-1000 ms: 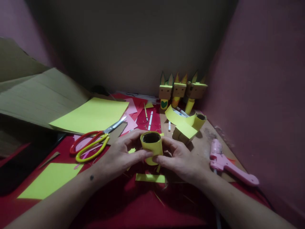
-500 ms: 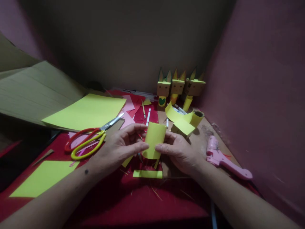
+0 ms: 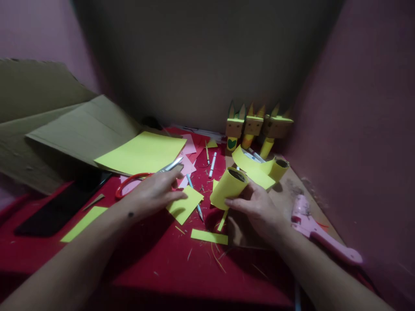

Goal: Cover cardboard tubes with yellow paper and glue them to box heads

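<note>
My right hand [image 3: 259, 207] is closed around a cardboard tube wrapped in yellow paper [image 3: 226, 190], tilted so that its dark hollow end faces up and right. My left hand [image 3: 158, 192] is apart from the tube, fingers spread with nothing in them. Its thumb hovers by a small yellow paper square [image 3: 188, 203]. Scissors [image 3: 134, 176] with a red handle lie partly hidden beneath that hand. A pencil [image 3: 198, 209] rests beside the square. Just below, a yellow paper strip [image 3: 209, 236] lies on the red cloth [image 3: 168, 268].
A pink glue gun [image 3: 324, 233] lies at the right on cardboard. Behind stand several cardboard-headed figures [image 3: 254, 125] and another yellow tube [image 3: 280, 169]. On the left are a large yellow sheet [image 3: 142, 151], cardboard flaps [image 3: 78, 127] and a black flat object [image 3: 58, 207].
My left hand has let go of the yellow tube and moved left over the scissors. My right hand keeps the tube, now tilted. The view has shifted left.
</note>
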`<state>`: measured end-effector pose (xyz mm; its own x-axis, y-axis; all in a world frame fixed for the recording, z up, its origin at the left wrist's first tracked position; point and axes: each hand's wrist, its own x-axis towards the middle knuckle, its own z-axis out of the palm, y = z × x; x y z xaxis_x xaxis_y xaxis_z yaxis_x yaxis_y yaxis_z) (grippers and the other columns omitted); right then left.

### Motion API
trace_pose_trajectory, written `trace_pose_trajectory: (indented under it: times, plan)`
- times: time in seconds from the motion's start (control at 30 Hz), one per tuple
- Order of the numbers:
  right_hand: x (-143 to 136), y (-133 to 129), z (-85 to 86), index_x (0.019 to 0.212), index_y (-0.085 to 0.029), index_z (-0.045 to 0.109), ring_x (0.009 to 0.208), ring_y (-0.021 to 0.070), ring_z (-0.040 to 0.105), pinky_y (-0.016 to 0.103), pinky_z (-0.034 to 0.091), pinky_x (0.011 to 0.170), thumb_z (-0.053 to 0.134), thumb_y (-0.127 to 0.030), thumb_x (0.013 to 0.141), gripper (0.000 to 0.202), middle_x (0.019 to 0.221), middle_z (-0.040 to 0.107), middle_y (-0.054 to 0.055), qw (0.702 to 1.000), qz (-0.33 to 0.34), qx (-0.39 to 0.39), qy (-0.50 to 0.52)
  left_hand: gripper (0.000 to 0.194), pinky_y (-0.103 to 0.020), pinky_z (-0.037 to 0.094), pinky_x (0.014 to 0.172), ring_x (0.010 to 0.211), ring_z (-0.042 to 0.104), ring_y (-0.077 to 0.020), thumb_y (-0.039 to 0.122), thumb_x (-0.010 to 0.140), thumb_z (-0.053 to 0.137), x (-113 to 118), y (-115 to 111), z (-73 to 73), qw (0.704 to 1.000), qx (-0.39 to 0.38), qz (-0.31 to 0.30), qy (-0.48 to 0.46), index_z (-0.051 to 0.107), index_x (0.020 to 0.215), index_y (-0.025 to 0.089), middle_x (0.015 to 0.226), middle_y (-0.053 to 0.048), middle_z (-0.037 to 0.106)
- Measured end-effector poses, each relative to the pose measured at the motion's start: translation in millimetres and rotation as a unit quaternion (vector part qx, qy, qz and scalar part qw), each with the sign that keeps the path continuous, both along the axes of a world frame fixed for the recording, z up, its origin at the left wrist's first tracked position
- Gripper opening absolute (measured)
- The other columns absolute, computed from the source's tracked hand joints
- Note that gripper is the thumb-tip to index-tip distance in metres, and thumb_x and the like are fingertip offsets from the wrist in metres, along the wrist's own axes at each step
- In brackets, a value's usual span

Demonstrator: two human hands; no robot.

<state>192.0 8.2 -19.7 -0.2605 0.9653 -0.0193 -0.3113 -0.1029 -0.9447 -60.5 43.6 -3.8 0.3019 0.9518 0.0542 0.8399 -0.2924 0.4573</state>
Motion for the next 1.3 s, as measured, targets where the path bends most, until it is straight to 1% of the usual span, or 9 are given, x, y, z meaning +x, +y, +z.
trace_pose_trajectory:
  times: [0.1, 0.17, 0.37, 0.47, 0.57, 0.7, 0.93, 1.13, 1.3]
  plan:
    - [0, 1, -1.4, 0.098, -0.021, 0.066, 0.091, 0.0239, 0.066, 0.043, 0.050, 0.091, 0.084, -0.020, 0.060, 0.042, 0.095, 0.069, 0.005, 1.000, -0.004, 0.005, -0.002, 0.062, -0.045, 0.046, 0.089, 0.122, 0.054, -0.0399, 0.037, 0.070, 0.074, 1, -9, -6.8, 0.999, 0.006, -0.019, 0.034, 0.054, 0.127, 0.020, 0.138, -0.021, 0.055]
    - [0, 1, -1.6, 0.098, -0.021, 0.065, 0.091, 0.0247, 0.066, 0.043, 0.051, 0.090, 0.084, -0.021, 0.060, 0.042, 0.094, 0.070, 0.005, 1.000, -0.011, 0.008, -0.002, 0.068, -0.048, 0.041, 0.097, 0.135, 0.040, -0.0430, 0.033, 0.064, 0.076, 5, -13, -10.0, 1.000, -0.012, -0.001, 0.006, 0.053, 0.127, 0.020, 0.150, -0.021, 0.043]
    - [4, 1, 5.4, 0.104, -0.020, 0.066, 0.097, 0.0285, 0.067, 0.045, 0.053, 0.089, 0.083, -0.024, 0.061, 0.046, 0.101, 0.072, 0.009, 0.998, -0.031, 0.042, 0.026, 0.064, -0.038, 0.048, 0.082, 0.113, 0.060, -0.0358, 0.037, 0.057, 0.080, 10, -7, -16.8, 0.994, -0.071, 0.033, -0.072, 0.058, 0.115, 0.022, 0.123, -0.013, 0.065]
    - [9, 2, 10.6, 0.109, -0.020, 0.066, 0.099, 0.0302, 0.067, 0.046, 0.052, 0.091, 0.081, -0.024, 0.062, 0.049, 0.101, 0.073, 0.009, 0.994, -0.062, 0.078, 0.047, 0.043, -0.035, 0.048, 0.070, 0.092, 0.066, -0.0313, 0.037, 0.064, 0.074, 6, -4, -14.9, 0.988, -0.100, 0.052, -0.107, 0.065, 0.102, 0.018, 0.102, -0.010, 0.072]
    - [14, 3, 14.2, 0.113, -0.021, 0.065, 0.101, 0.0294, 0.067, 0.046, 0.049, 0.096, 0.078, -0.020, 0.065, 0.049, 0.101, 0.073, 0.008, 0.989, -0.084, 0.094, 0.076, 0.027, -0.033, 0.048, 0.062, 0.073, 0.067, -0.0254, 0.042, 0.071, 0.069, -3, -4, -5.0, 0.974, -0.141, 0.051, -0.169, 0.070, 0.081, 0.017, 0.079, -0.007, 0.073]
    - [15, 3, 17.6, 0.117, -0.023, 0.063, 0.100, 0.0287, 0.067, 0.044, 0.051, 0.093, 0.075, -0.018, 0.068, 0.051, 0.100, 0.073, 0.007, 0.986, -0.092, 0.102, 0.099, 0.033, -0.036, 0.053, 0.069, 0.078, 0.070, -0.0246, 0.046, 0.079, 0.060, -6, -5, 13.6, 0.950, -0.144, 0.049, -0.272, 0.071, 0.089, 0.017, 0.087, -0.011, 0.076]
    - [15, 3, 20.8, 0.113, -0.023, 0.064, 0.096, 0.0264, 0.068, 0.041, 0.052, 0.090, 0.072, -0.015, 0.067, 0.047, 0.098, 0.073, 0.005, 0.982, -0.103, 0.112, 0.114, 0.025, -0.033, 0.048, 0.058, 0.064, 0.063, -0.0210, 0.038, 0.072, 0.074, 63, 9, 6.9, 0.965, -0.143, 0.036, -0.217, 0.067, 0.062, 0.016, 0.064, -0.004, 0.066]
    - [15, 6, 18.9, 0.103, -0.020, 0.067, 0.089, 0.0262, 0.069, 0.041, 0.054, 0.087, 0.075, -0.018, 0.062, 0.042, 0.087, 0.074, 0.003, 0.980, -0.106, 0.117, 0.122, 0.028, -0.041, 0.056, 0.080, 0.093, 0.065, -0.0204, 0.033, 0.092, 0.062, 103, 20, -18.4, 0.983, -0.129, 0.040, -0.126, 0.062, 0.112, 0.015, 0.111, -0.007, 0.065]
    - [15, 3, 19.4, 0.090, -0.019, 0.069, 0.088, 0.0277, 0.071, 0.043, 0.056, 0.087, 0.077, -0.017, 0.061, 0.030, 0.086, 0.075, 0.005, 0.983, -0.086, 0.107, 0.123, 0.040, -0.030, 0.053, 0.073, 0.086, 0.065, -0.0194, 0.019, 0.078, 0.070, 77, 11, 5.2, 0.977, -0.067, 0.059, -0.194, 0.061, 0.117, 0.017, 0.097, -0.005, 0.067]
